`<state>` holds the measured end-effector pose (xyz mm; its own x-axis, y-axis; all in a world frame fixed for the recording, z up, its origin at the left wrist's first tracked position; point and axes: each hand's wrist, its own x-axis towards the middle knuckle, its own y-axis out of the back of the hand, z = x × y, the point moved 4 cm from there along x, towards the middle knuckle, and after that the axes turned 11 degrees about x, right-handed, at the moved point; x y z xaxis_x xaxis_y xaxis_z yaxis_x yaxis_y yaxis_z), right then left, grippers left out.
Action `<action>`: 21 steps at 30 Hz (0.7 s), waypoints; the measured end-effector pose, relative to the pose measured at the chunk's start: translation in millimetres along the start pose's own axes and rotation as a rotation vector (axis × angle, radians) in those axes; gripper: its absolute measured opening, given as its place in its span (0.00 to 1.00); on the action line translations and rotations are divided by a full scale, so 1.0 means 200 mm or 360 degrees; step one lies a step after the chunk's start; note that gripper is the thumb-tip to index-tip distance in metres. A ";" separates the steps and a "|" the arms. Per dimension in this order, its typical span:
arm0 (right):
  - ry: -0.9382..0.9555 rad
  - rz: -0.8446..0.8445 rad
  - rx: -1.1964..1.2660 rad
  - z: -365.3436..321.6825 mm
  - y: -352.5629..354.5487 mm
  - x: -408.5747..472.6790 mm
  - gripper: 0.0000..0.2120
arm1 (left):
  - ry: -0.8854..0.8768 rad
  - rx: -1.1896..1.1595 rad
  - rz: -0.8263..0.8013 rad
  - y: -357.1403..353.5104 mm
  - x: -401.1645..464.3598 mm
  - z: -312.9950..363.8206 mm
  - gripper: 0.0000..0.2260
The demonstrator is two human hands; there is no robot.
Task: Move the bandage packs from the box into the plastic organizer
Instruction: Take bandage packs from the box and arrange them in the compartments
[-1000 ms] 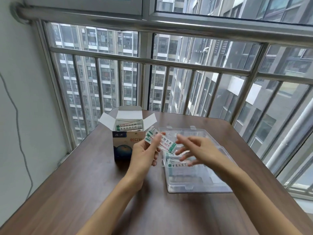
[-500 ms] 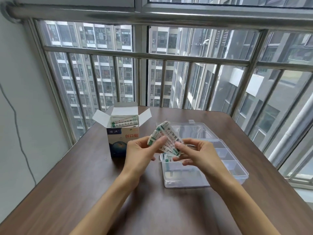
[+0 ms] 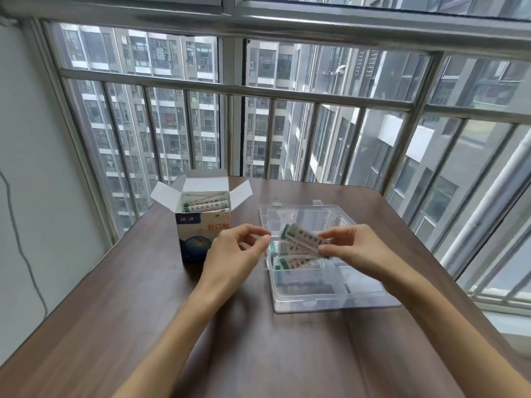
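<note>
Bandage packs point(image 3: 305, 239), a small fanned bunch, held above the plastic organizer's point(image 3: 330, 300) far-left compartment, pinched by right hand point(image 3: 349, 247) w/ thumb and fingers at their right end. Left hand point(image 3: 234, 251) just beside the bunch's left end, fingers curled, thumb and forefinger near each other, gripping nothing. More packs point(image 3: 296, 262) lie inside that compartment. Organizer sits mid-table point(image 3: 115, 311), lid open toward far edge. Box point(image 3: 201, 225) stands to its left, flaps open, packs inside point(image 3: 205, 203).
</note>
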<state>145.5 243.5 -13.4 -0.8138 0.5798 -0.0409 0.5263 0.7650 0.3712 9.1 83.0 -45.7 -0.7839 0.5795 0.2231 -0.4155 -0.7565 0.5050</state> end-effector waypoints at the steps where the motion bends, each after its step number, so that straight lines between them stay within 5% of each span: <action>1: 0.0011 -0.0008 -0.0114 0.00 -0.01 0.01 0.09 | -0.0018 0.0074 -0.0020 -0.01 0.00 0.00 0.02; 12: 0.0229 -0.0297 -0.1411 -0.11 -0.09 0.06 0.09 | -0.0171 0.0458 -0.0042 -0.05 -0.05 0.02 0.05; 21: 0.0435 -0.0216 -0.1686 -0.15 -0.15 0.09 0.10 | -0.0216 0.0828 -0.0018 -0.06 -0.08 0.05 0.09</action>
<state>107.2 221.7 3.1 -0.9447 0.3276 0.0163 0.0567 0.1142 0.9918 30.8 86.7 -46.5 -0.6999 0.6465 0.3036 -0.1128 -0.5198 0.8468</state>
